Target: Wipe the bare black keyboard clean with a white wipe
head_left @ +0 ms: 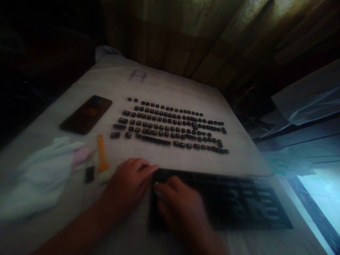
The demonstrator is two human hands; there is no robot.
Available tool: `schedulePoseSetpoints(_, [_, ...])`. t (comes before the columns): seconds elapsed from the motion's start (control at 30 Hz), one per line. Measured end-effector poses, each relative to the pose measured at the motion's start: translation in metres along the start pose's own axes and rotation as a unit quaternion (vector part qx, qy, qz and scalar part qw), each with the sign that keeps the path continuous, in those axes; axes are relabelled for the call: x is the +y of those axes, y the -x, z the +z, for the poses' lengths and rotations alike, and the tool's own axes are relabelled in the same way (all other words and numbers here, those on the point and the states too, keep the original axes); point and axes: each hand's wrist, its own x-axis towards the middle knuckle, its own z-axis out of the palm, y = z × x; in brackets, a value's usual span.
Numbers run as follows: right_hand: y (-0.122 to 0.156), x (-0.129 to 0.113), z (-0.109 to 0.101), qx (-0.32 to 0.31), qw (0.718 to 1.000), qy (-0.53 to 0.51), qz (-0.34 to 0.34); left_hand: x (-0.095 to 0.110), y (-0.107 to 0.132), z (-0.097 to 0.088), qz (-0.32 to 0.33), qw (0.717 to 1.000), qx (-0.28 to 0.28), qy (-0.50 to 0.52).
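A black keyboard base (pixel 223 202) with its keycaps off lies in front of me, slightly blurred. My left hand (pixel 132 179) is closed at its upper left corner, gripping the edge between curled fingers. Over the left end of the base, my right hand (pixel 180 200) is closed in a pinch. Something small and whitish shows at its fingertips, too blurred to name. Beyond the base, loose black keycaps (pixel 156 140) are laid out in rows on the white cloth, in keyboard order.
Left of the keycaps lies a dark phone (pixel 87 115). Nearer are a yellow-handled brush (pixel 101 154), a small black piece (pixel 89 174) and a crumpled white cloth (pixel 39 180) with a pink part. The white covered surface (pixel 170 85) ends at a dark curtain (pixel 186 42).
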Motion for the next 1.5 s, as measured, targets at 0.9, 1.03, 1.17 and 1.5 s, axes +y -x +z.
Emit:
schedulePoseSetpoints(0.9, [0.011, 0.023, -0.013, -0.034, 0.990, -0.107, 0.080, 0.008, 0.005, 0.007, -0.024, 0.999, 0.010, -0.021])
schedulePoseSetpoints(1.03, [0.013, 0.026, -0.010, -0.013, 0.992, -0.067, 0.106, 0.010, 0.004, 0.007, -0.024, 1.000, 0.001, -0.018])
schedulePoseSetpoints(1.17, [0.021, 0.033, -0.009, 0.005, 0.991, -0.040, 0.125, 0.012, 0.001, 0.004, -0.030, 0.999, -0.012, -0.005])
schedulePoseSetpoints(1.5, [0.023, 0.033, -0.022, 0.041, 0.992, -0.083, 0.089, 0.007, 0.003, 0.003, -0.041, 0.999, 0.012, 0.001])
